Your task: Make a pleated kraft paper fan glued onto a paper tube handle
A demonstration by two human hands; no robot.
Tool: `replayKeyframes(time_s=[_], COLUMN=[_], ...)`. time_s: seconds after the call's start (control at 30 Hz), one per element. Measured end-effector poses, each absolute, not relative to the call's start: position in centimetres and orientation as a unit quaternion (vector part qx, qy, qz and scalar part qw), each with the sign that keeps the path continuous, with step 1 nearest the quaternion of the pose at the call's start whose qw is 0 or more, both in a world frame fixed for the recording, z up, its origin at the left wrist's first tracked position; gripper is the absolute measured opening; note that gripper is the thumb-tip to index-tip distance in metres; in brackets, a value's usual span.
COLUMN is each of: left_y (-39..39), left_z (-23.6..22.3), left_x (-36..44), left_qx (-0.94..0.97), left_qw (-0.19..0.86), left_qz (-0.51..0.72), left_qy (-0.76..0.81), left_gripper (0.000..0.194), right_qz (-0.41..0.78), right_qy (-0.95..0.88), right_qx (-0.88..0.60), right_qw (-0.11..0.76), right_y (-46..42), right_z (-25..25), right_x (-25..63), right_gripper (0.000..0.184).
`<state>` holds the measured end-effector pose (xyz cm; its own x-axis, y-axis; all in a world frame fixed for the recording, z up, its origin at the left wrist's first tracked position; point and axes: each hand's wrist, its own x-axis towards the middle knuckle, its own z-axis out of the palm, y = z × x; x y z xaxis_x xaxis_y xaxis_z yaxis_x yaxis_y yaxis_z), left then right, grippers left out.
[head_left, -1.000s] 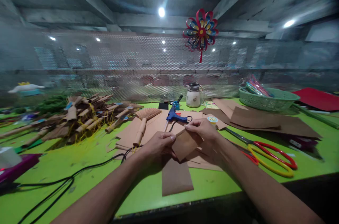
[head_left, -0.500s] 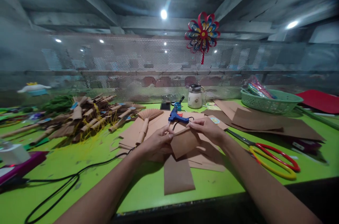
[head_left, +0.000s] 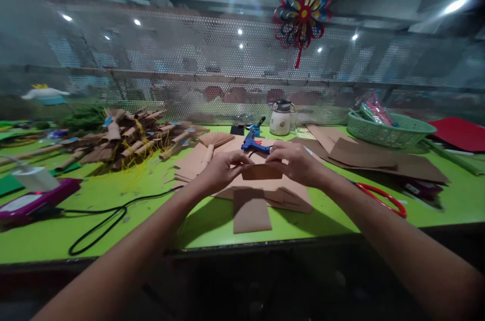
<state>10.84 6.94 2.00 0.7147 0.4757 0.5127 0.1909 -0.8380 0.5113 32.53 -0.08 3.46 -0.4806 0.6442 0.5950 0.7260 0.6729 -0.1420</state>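
Observation:
A small piece of brown kraft paper (head_left: 261, 172) is pinched along its upper edge by both hands. My left hand (head_left: 224, 168) is closed on its left end, and my right hand (head_left: 293, 160) is closed on its right end. Just beyond the fingers lies a blue hot glue gun (head_left: 254, 145), on brown paper sheets. Below the held piece a brown paper strip (head_left: 252, 212) lies flat, reaching toward the table's front edge. Left of the glue gun rests a pleated paper fan (head_left: 214, 140) with a rolled paper handle.
Rolled paper pieces with yellow string (head_left: 138, 141) are heaped at left, near a purple power strip (head_left: 56, 194) and its cable. At right are red-handled scissors (head_left: 382, 199), paper sheets (head_left: 373, 155) and a green basket (head_left: 390, 131). A white jug (head_left: 280, 120) stands behind.
The held paper has tipped from showing its broad face to a narrow strip, and the hands have come closer to level. The view has tilted downward.

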Motion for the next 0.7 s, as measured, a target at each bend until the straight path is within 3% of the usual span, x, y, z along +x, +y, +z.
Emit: replayKeyframes(time_s=[0.13, 0.3, 0.7], left_y=[4.8, 1.7, 0.1], left_z=[1.3, -1.5, -3.7], left_x=[9.1, 7.8, 8.8], left_qx=[0.942, 0.971, 0.967], left_qw=[0.063, -0.053, 0.064], left_qz=[0.307, 0.210, 0.184], left_qy=[0.120, 0.101, 0.164], left_gripper=[0.015, 0.013, 0.017], right_qz=[-0.194, -0.212, -0.058], right_qy=[-0.887, -0.901, -0.897], right_qx=[-0.357, -0.329, -0.381], right_qw=[0.219, 0.187, 0.218], right_y=[-2.9, -5.3, -5.3], right_z=[0.8, -3.5, -4.7], right_x=[31.4, 30.0, 29.6], right_gripper=[0.023, 0.024, 0.018])
